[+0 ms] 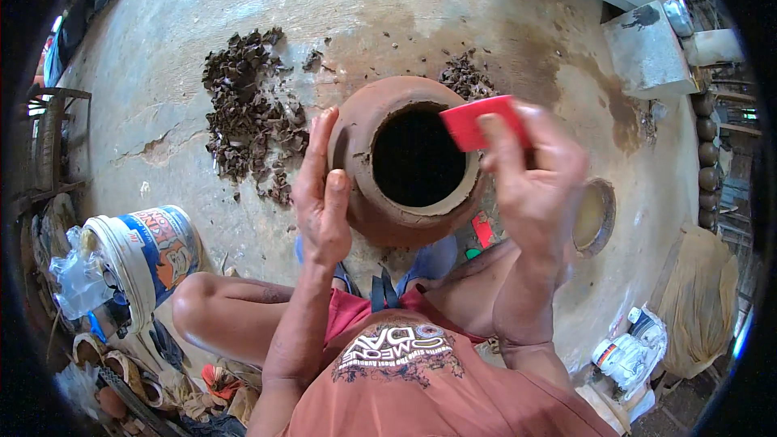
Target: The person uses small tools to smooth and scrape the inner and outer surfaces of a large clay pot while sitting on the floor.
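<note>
Here, a round brown wet-clay pot (405, 163) sits mid-floor; the left hand (322, 194) lies flat-fingered on its wall, the right hand (530, 174) pinches a red plastic scraper (482, 122) at the rim. Pressing hard could likely gouge the soft rim.

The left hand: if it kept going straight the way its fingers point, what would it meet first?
Probably the pile of dark clay scraps on the floor beyond the left hand, which rests flat against the clay pot; depth is unclear.
</note>
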`<move>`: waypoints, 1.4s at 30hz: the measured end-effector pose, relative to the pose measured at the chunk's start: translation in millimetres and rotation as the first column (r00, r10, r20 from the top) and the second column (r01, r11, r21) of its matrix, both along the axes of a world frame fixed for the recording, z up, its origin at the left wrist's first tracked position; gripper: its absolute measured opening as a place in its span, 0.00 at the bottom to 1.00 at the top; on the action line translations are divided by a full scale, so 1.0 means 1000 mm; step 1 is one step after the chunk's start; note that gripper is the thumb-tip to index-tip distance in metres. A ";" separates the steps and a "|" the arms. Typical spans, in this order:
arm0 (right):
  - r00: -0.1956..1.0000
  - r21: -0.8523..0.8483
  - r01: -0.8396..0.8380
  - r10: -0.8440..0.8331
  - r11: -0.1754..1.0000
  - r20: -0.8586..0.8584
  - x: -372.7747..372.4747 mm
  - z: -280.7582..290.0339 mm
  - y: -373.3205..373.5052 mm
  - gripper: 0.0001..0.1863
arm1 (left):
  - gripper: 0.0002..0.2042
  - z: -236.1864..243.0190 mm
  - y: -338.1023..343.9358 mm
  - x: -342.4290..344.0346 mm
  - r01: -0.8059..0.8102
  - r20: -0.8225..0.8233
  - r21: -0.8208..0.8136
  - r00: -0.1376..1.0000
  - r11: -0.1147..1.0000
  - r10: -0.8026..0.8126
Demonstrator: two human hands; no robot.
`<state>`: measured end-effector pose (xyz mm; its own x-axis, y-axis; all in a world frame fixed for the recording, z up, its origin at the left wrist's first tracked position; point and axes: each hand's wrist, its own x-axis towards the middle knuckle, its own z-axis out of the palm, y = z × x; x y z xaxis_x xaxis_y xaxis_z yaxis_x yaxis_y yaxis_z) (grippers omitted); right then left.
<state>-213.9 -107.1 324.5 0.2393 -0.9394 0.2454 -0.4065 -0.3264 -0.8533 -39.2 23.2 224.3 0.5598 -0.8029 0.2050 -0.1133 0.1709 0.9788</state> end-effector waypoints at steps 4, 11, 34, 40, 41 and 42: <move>0.885 -0.102 -0.335 0.276 0.936 -0.376 0.032 -0.007 0.008 0.07 | 0.33 -0.018 -0.002 -0.007 -0.110 0.284 0.060 0.955 0.992 0.089; 0.827 -0.036 -0.340 0.281 0.940 -0.487 0.053 -0.025 0.014 0.06 | 0.33 -0.014 -0.008 -0.009 -0.055 0.213 0.065 0.976 0.996 0.040; 0.625 0.077 -0.696 0.655 0.714 -0.426 0.036 -0.026 -0.001 0.03 | 0.28 -0.006 -0.124 0.061 0.210 0.214 0.229 0.942 0.950 -0.260; 0.538 0.076 -0.799 0.766 0.597 -0.353 0.027 -0.026 -0.009 0.04 | 0.29 -0.005 -0.181 0.049 0.308 0.314 0.287 0.864 0.907 -0.393; 0.494 0.102 -0.820 0.786 0.563 -0.371 0.025 -0.023 -0.012 0.04 | 0.30 -0.005 -0.189 0.045 0.329 0.346 0.285 0.841 0.900 -0.417; 0.448 0.128 -0.839 0.806 0.529 -0.387 0.023 -0.021 -0.014 0.04 | 0.31 -0.005 -0.197 0.042 0.350 0.377 0.285 0.815 0.893 -0.440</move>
